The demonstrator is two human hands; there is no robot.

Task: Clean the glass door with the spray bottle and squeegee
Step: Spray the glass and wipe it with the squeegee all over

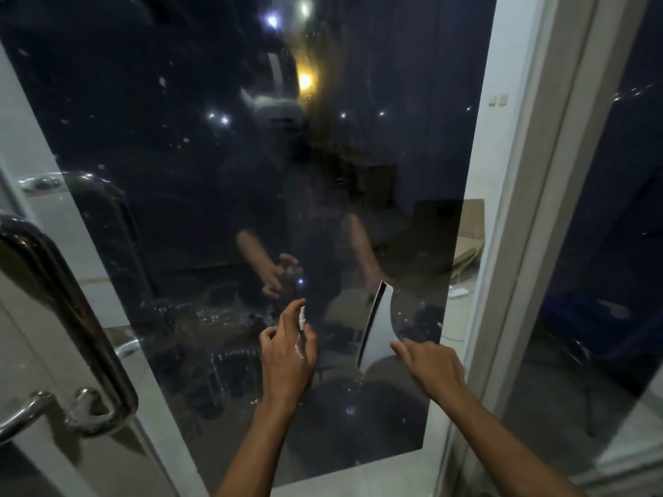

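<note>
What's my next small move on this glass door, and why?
Probably pull the squeegee in your right hand across the wet patch: droplets sit on the glass left of it, and the spray bottle in your left hand points there.

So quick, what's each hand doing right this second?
Left hand: fingers curled round the small spray bottle, aimed at the glass door.
Right hand: holds the white squeegee against the glass.

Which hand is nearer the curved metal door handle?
Left. The left hand, gripping the small white spray bottle, is closer to the curved metal door handle; the right hand is farther away.
</note>
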